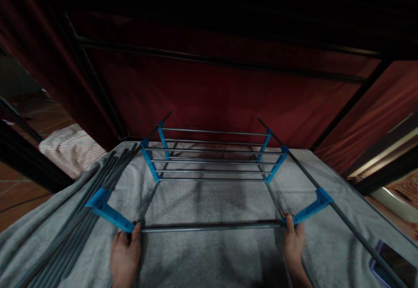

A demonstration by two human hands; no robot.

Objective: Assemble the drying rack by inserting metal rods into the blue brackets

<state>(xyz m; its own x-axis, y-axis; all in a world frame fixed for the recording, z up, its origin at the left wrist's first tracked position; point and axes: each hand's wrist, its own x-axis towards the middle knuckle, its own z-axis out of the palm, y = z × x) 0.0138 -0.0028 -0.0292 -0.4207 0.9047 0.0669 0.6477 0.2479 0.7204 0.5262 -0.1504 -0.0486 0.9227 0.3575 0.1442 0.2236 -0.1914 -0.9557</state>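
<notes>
A rack frame of grey metal tubes and blue plastic brackets stretches away from me, with several cross tubes (pixel 212 171) at its far part. At the near end one cross tube (pixel 212 227) spans between two blue brackets. My left hand (pixel 126 253) is closed around the lower end of the left blue bracket (pixel 112 215), where the near tube meets it. My right hand (pixel 294 240) grips the lower end of the right blue bracket (pixel 311 211), thumb on top. Both hands' fingertips are partly hidden beneath the brackets.
A bundle of loose grey tubes (pixel 75 240) lies at the left on the grey blanket (pixel 202 266). At the lower right a phone (pixel 392 259) lies partly under the rack's long tube. Behind the rack hangs red cloth (pixel 222 92) on a dark metal frame.
</notes>
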